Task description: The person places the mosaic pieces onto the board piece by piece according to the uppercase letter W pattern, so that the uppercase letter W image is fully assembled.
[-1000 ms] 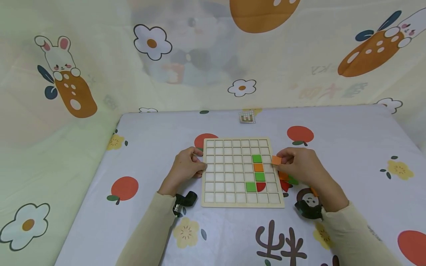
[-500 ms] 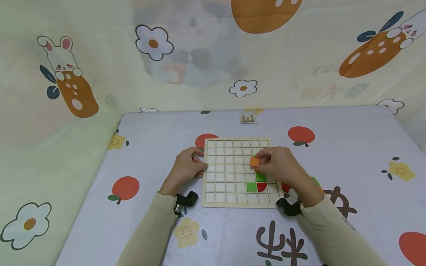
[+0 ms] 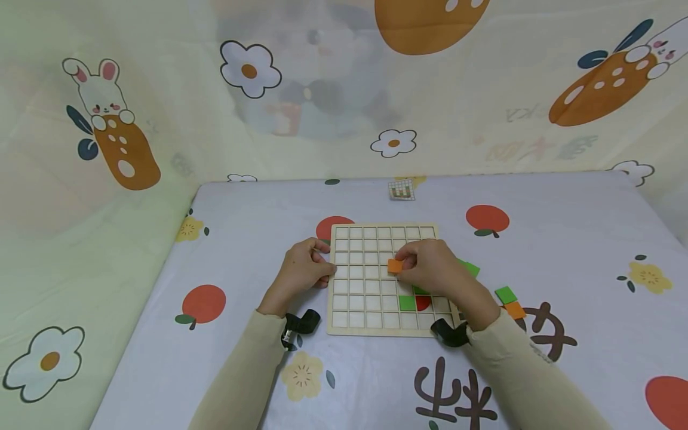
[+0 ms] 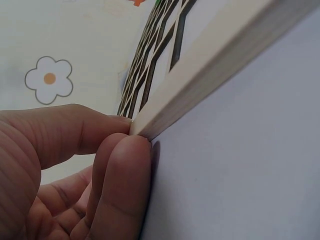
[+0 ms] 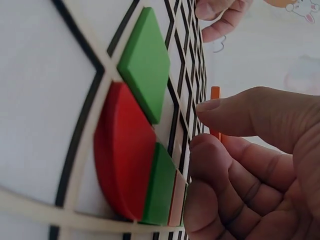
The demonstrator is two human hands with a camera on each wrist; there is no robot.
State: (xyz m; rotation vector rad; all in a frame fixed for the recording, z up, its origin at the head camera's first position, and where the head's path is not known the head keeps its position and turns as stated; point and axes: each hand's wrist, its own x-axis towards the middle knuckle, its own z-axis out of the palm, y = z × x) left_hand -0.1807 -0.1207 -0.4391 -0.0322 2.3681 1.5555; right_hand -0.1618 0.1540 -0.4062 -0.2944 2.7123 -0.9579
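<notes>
A wooden grid board (image 3: pixel 392 332) lies on the table. At its left edge, my left hand (image 3: pixel 303 266) holds the rim with thumb and fingertips, close up in the left wrist view. Above the board's middle cells, my right hand (image 3: pixel 430 263) pinches a square orange tile (image 3: pixel 395 266) between thumb and finger. In the lower right cells sit a green tile (image 3: pixel 407 303) and a red round-edged piece (image 3: pixel 423 303). The right wrist view shows another green tile (image 5: pixel 160 185) beside the red piece. My right hand hides part of the board from the head view.
Right of the board lie a loose green tile (image 3: pixel 506 294), a loose orange tile (image 3: pixel 515 310) and more green (image 3: pixel 469 267) partly behind my right arm. A small pattern card (image 3: pixel 402 190) lies beyond the board. A printed cloth (image 3: pixel 258 209) covers the table.
My right hand has carried the orange tile leftward from the board's right edge to over its middle cells. The left hand keeps its place at the left edge.
</notes>
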